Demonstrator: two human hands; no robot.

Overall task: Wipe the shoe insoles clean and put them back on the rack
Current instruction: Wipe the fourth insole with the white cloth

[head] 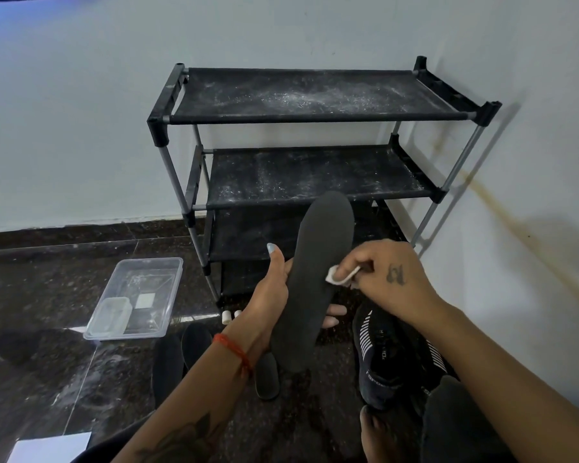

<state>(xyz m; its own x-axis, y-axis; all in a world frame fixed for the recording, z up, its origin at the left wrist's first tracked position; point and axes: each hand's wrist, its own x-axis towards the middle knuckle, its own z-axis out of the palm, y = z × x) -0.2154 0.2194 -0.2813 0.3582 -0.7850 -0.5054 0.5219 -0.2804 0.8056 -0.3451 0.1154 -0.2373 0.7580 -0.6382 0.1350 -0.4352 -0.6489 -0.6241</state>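
The wiping step is in hand: the left hand [270, 297] grips the long dark grey foam insole [318, 275] from beneath, toe end raised in front of the dusty black three-shelf fabric shoe rack [301, 95], while the right hand [386, 279] pinches a small white wipe [339, 277] against the insole's right edge. Judging by this, the next move calls for strokes along its length, then setting it on a shelf.

Matt dark foam-like insole [318, 272]; dusty black fabric shelves on the shoe rack [308, 95] with grey metal poles; clear glossy plastic tub [168, 295] lower left; polished stone floor [47, 295].
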